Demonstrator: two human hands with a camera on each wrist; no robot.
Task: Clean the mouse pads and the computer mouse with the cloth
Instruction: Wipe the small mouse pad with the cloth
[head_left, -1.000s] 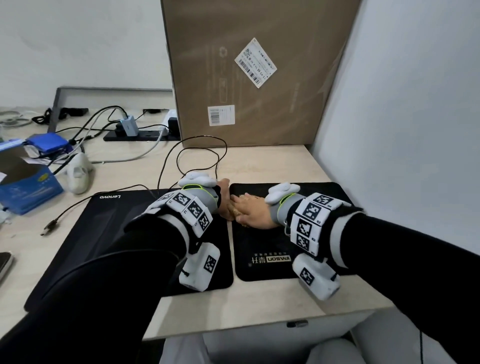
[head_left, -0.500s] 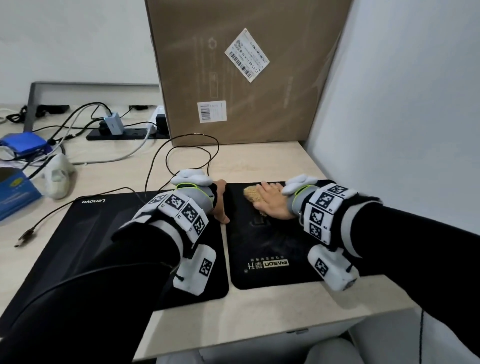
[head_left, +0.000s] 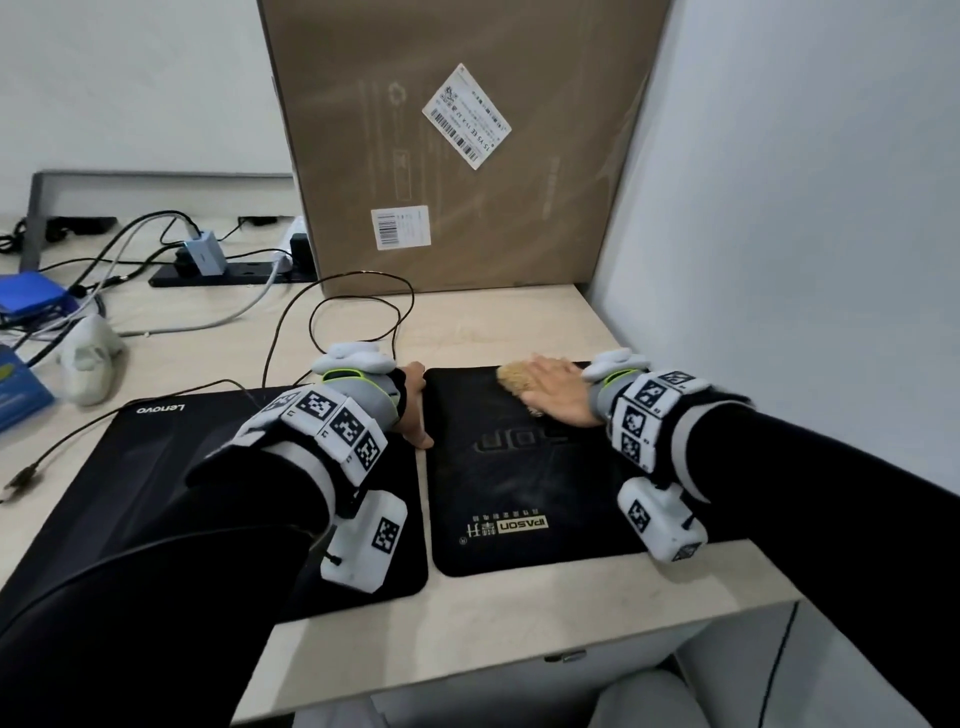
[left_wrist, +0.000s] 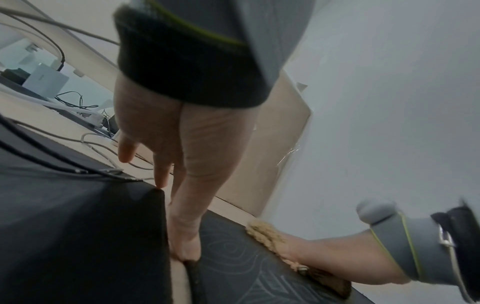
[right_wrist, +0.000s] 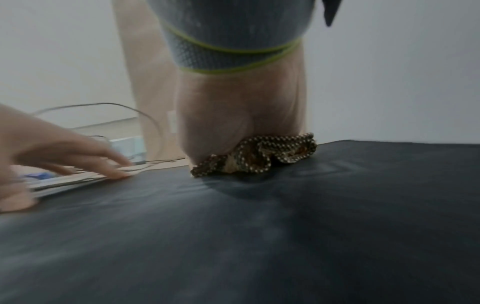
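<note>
Two black mouse pads lie side by side on the desk: a large one (head_left: 156, 467) at the left and a small one (head_left: 519, 483) at the right. A tan cloth (head_left: 514, 379) sits at the small pad's far edge, and my right hand (head_left: 556, 395) presses flat on it. The right wrist view shows the cloth (right_wrist: 254, 158) bunched under the palm (right_wrist: 233, 115). My left hand (head_left: 415, 410) rests at the gap between the pads. Its fingers (left_wrist: 161, 168) are straight, and its thumb (left_wrist: 184, 246) presses the small pad's (left_wrist: 233, 267) left edge. No computer mouse shows clearly.
A tall cardboard box (head_left: 467, 156) stands at the back and a white wall (head_left: 779, 208) closes the right side. Cables (head_left: 353, 291), a power strip (head_left: 234, 270), a white curved device (head_left: 85, 364) and a blue box (head_left: 21, 395) crowd the left of the desk.
My right hand has slid the cloth away from the left hand, toward the far right part of the small pad. The left hand has stayed at the pad's left edge.
</note>
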